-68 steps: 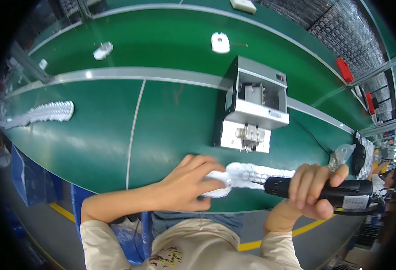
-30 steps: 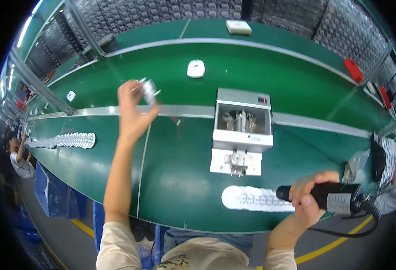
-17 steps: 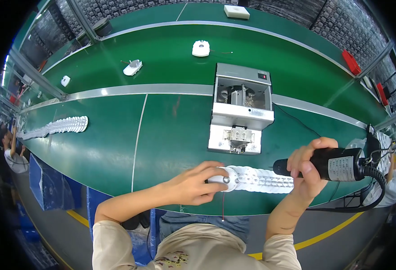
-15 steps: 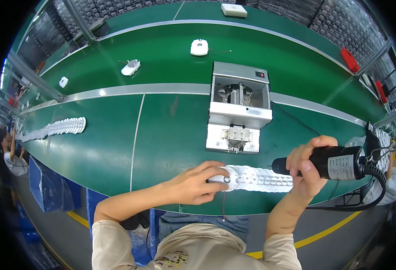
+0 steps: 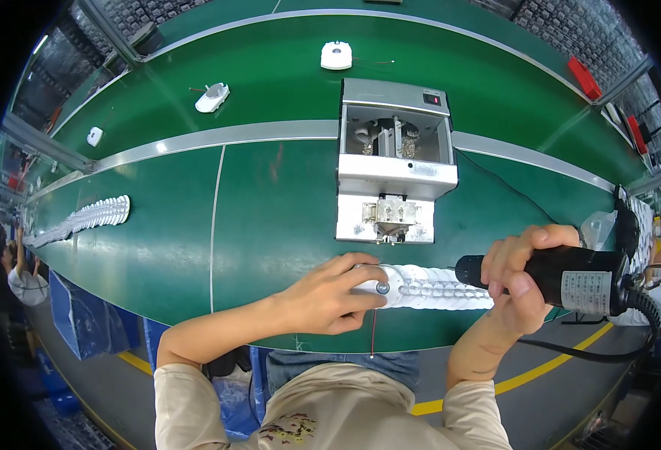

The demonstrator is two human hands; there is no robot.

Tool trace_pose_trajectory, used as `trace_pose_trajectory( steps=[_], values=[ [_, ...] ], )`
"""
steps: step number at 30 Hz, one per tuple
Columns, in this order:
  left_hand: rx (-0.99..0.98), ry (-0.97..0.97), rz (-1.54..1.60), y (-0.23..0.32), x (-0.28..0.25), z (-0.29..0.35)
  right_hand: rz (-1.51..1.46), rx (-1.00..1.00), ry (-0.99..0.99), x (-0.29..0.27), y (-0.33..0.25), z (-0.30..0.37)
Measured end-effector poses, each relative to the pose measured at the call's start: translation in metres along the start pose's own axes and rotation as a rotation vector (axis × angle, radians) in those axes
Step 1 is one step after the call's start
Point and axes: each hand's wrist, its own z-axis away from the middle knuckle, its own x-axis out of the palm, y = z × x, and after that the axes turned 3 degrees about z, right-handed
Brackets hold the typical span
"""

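My right hand (image 5: 522, 277) is wrapped round a black electric screwdriver (image 5: 574, 279), held sideways with its tip pointing left. Below that tip, a row of overlapping white plastic parts (image 5: 439, 289) lies along the near edge of the table. My left hand (image 5: 334, 294) grips the white round part (image 5: 392, 286) at the row's left end, fingers curled over its left side. A thin red wire (image 5: 372, 334) hangs from this part past the table edge. Behind the row stands a silver screw feeder (image 5: 396, 169) with loose screws inside.
Another row of white parts (image 5: 90, 216) lies on the left of the green table (image 5: 270, 202). Beyond a metal rail, single white parts (image 5: 336, 56) sit on a green belt. A black cable (image 5: 608, 354) hangs from the screwdriver. Red bins (image 5: 584, 78) stand at the far right.
The whole view has shifted slightly, so the table and feeder appear higher. The screwdriver and my right hand have moved a little to the right. My left hand keeps its hold.
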Motion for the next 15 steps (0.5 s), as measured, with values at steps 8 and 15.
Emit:
trace_pose_trajectory(
  steps=[8,15],
  values=[
    [0.006,0.036,0.031,-0.006,0.012,-0.006,-0.204,-0.057,-0.095,0.030,0.010,-0.018],
    [0.008,0.080,0.005,-0.006,-0.001,0.014,-0.015,-0.037,0.002,0.066,0.017,-0.035]
  ],
)
